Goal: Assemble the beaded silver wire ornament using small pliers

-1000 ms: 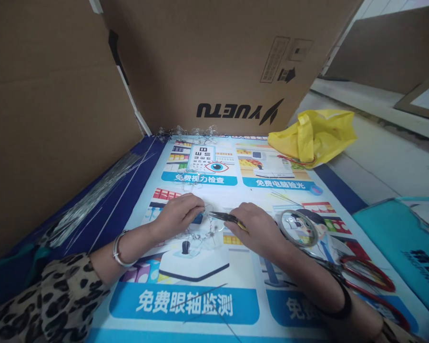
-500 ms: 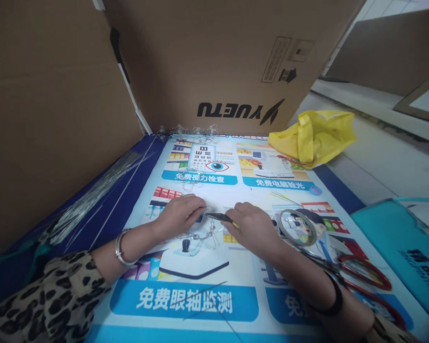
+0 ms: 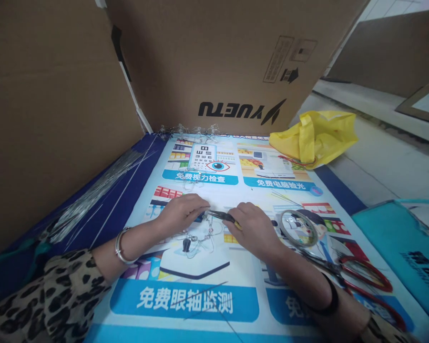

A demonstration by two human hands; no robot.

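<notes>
My left hand [image 3: 183, 213] is closed in a pinch on a bent wire piece [image 3: 198, 238], whose thin shiny loops hang below the fingertips. In my right hand [image 3: 253, 228] is a pair of pliers [image 3: 219, 215] with dark slim jaws and a bit of yellow on the handle. The jaw tips meet the wire right beside my left fingertips. Whether they are clamped on it I cannot tell. Under both hands lies a printed poster [image 3: 139, 328] with blue caption bars. Several loose wire lengths [image 3: 207, 297] rest on it near me.
Red-handled scissors [image 3: 366, 272] and a tape roll [image 3: 299, 227] lie at the right. A wire bundle [image 3: 93, 197] is at the left. More bent wire pieces [image 3: 189, 132] sit by the cardboard box [image 3: 229, 62]. A yellow bag [image 3: 314, 138] and a teal bag [image 3: 396, 238] are at the right.
The hanging wire loops have shifted and turned slightly below my left hand. The pliers' tips have moved a little to the right with my left fingertips. Both hands keep their grip.
</notes>
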